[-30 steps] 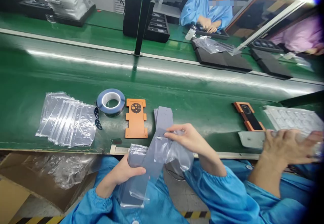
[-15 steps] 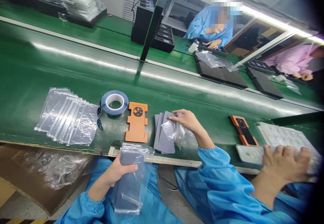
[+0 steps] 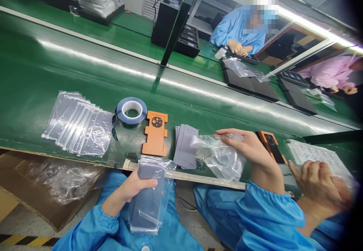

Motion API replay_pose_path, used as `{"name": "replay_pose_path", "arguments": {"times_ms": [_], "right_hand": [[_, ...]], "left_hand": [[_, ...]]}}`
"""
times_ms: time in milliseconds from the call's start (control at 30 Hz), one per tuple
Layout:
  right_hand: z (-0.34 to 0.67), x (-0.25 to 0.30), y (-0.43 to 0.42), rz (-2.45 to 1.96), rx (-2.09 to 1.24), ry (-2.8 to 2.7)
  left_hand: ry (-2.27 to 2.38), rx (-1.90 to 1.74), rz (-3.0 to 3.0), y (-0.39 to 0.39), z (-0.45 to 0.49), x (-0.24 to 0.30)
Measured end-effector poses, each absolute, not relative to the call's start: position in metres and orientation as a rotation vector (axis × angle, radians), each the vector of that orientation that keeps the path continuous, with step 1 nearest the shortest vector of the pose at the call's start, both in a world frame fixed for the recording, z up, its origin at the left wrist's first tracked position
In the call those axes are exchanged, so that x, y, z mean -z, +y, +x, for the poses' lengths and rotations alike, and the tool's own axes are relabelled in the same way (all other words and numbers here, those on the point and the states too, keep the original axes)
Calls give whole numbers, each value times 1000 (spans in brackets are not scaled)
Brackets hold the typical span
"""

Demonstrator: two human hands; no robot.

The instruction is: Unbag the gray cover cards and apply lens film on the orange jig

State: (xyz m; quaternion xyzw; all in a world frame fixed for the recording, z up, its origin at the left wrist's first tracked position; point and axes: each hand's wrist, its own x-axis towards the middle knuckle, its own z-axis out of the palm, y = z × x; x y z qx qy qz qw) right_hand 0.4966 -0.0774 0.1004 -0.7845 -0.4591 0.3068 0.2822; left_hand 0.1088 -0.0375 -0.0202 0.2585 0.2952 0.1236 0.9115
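Observation:
My left hand (image 3: 132,186) grips a stack of grey phone-shaped panels in clear plastic sleeves (image 3: 147,198) over my lap, thumb on top. My right hand (image 3: 246,145) pinches a crumpled clear plastic bag (image 3: 227,160) just above the green bench. Part of the bag reaches the small pile of bare grey panels (image 3: 185,147) at the bench edge. Left of that pile lies an orange fixture (image 3: 154,141) with a black round camera-shaped piece on it. Beside it is a roll of blue film tape (image 3: 121,115), with black pieces along its left side.
Sleeved panels (image 3: 82,126) lie fanned out at left. At right, a co-worker's hand (image 3: 320,183) is close to a second orange fixture (image 3: 270,145) and a white tray (image 3: 317,151). Below left stands a cardboard box (image 3: 36,194) holding plastic. Two people sit across the bench.
My right hand has moved right, away from the grey panels, drawing the clear plastic bag with it. My left hand still holds the sleeved stack. The co-worker's hand at right has shifted slightly.

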Motion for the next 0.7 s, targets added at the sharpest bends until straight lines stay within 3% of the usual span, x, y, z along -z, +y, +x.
{"name": "replay_pose_path", "arguments": {"times_ms": [133, 267, 700], "right_hand": [[447, -106, -89, -1970, -1117, -1292], [368, -76, -85, -1885, -1420, -1625], [338, -39, -88, -1720, -1391, -1268]], "left_hand": [[597, -243, 541, -40, 113, 17], [552, -236, 560, -44, 117, 14], [680, -207, 478, -46, 112, 16]]}}
